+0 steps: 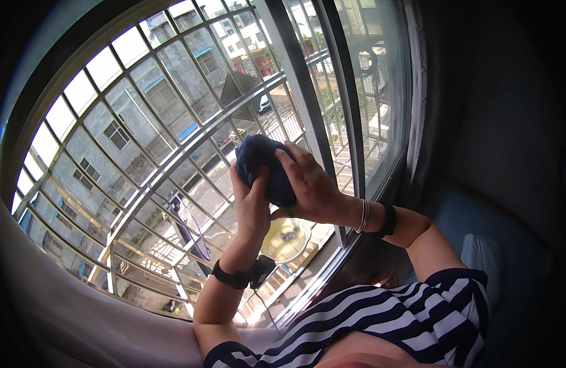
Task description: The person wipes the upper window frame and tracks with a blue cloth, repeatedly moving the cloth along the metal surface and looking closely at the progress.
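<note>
A dark blue bunched cloth [264, 168] is held up between my two hands, in front of the open part of a window. My left hand [250, 202] grips it from the near left, thumb and fingers pressed into it. On its right side my right hand [312, 186] holds it with the fingers spread over the top. Below the hands, outside the sill, stands a pale yellow basin [286, 241]; it seems to hold water and a small dark thing that I cannot make out.
Metal security bars [172, 152] enclose the space outside the window. Grey sliding sash frames [306, 92] stand close to my right hand, above the window track [306, 294]. A light curtain [80, 317] hangs at the lower left. A purple hanger-like loop [202, 244] hangs by the bars.
</note>
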### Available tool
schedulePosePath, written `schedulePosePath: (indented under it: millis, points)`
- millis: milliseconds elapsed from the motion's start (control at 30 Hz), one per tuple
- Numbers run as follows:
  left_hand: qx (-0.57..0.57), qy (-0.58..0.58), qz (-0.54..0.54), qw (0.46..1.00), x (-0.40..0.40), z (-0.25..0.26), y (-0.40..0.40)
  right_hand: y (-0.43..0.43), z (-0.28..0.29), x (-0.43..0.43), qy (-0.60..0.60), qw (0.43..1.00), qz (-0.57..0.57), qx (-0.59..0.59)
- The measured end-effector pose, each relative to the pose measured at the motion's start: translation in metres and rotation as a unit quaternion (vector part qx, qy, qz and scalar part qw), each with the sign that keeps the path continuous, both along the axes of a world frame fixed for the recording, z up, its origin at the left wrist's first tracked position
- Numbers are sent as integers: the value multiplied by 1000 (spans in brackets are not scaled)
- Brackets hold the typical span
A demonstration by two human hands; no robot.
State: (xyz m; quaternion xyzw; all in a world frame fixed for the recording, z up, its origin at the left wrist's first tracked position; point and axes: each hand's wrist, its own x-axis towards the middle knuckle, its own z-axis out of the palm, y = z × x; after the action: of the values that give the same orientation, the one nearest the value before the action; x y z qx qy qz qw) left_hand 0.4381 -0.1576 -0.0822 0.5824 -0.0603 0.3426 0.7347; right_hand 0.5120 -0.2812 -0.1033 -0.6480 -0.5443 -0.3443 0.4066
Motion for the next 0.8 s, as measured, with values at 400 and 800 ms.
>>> schedulePosePath:
  millis: [400,800]
  points:
    - [447,-35,148,881,-64,65,24,-59,215,114,-243,892,-96,368]
    - [467,14,772,432,-284,45,164,-41,397,202,-146,899,-413,-12]
